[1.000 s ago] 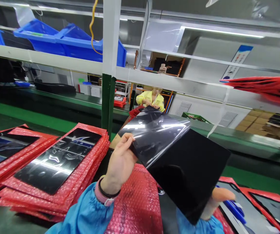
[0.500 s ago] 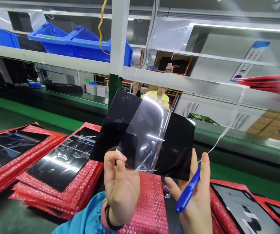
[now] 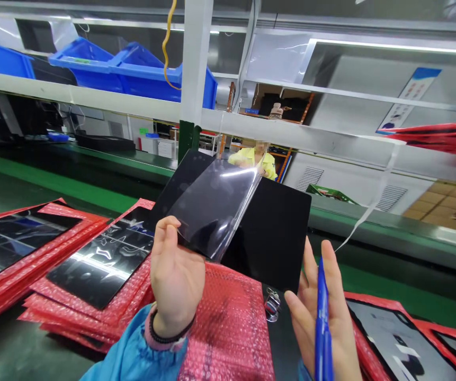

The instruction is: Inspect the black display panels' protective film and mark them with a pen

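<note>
Film-peeling step: left hand (image 3: 176, 270) pinches film (image 3: 212, 211) off panel (image 3: 267, 238); right hand (image 3: 323, 312), fingers half-open, steadies panel, holding pen (image 3: 322, 328).

Hidden and cut-off parts around the held panel

The black panel (image 3: 267, 238) hides its lower left behind the left hand (image 3: 174, 275) and the clear film (image 3: 212, 211). The blue pen (image 3: 323, 328) and right hand (image 3: 325, 317) run off the bottom edge. The red stack (image 3: 450, 135) is cut by the right edge.
</note>
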`<state>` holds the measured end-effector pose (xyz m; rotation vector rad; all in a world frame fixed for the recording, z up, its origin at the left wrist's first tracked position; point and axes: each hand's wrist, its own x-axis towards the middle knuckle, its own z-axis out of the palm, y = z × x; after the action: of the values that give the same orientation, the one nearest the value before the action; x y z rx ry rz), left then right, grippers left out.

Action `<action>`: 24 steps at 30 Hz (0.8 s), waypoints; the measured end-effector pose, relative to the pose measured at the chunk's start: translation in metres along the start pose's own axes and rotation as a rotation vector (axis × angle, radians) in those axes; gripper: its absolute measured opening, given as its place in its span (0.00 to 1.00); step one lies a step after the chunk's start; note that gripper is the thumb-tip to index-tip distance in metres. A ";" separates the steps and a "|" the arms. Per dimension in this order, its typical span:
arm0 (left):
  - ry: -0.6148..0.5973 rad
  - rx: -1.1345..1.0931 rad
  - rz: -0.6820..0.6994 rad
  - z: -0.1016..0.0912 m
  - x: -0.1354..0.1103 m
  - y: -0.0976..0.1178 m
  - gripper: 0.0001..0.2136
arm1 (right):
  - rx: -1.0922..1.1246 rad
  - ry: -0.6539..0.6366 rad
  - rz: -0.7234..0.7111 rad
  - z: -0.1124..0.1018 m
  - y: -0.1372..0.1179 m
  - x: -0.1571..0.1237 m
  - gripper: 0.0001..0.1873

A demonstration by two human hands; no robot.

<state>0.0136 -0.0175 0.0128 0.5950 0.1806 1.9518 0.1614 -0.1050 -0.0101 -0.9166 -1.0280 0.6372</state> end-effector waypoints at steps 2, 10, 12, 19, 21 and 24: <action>0.034 -0.006 -0.019 -0.001 0.007 0.002 0.04 | 0.127 -0.038 -0.007 -0.002 0.000 0.002 0.38; 0.146 -0.056 -0.128 -0.002 0.015 0.002 0.04 | 0.356 -0.171 0.126 0.002 -0.007 -0.001 0.35; 0.145 -0.051 -0.123 -0.002 0.015 0.002 0.04 | 0.370 -0.188 0.152 0.005 -0.011 -0.004 0.33; 0.122 -0.012 -0.116 -0.005 0.018 0.001 0.02 | 0.285 -0.143 0.246 0.003 -0.012 -0.010 0.26; 0.115 0.002 -0.114 -0.006 0.020 -0.001 0.02 | 0.293 -0.092 0.280 0.000 -0.009 -0.009 0.24; 0.106 0.036 -0.096 -0.007 0.025 -0.005 0.02 | 0.297 -0.019 0.309 -0.002 -0.005 -0.006 0.21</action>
<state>0.0056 0.0082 0.0129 0.4971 0.3055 1.8915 0.1608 -0.1134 -0.0086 -0.8124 -0.7865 1.0301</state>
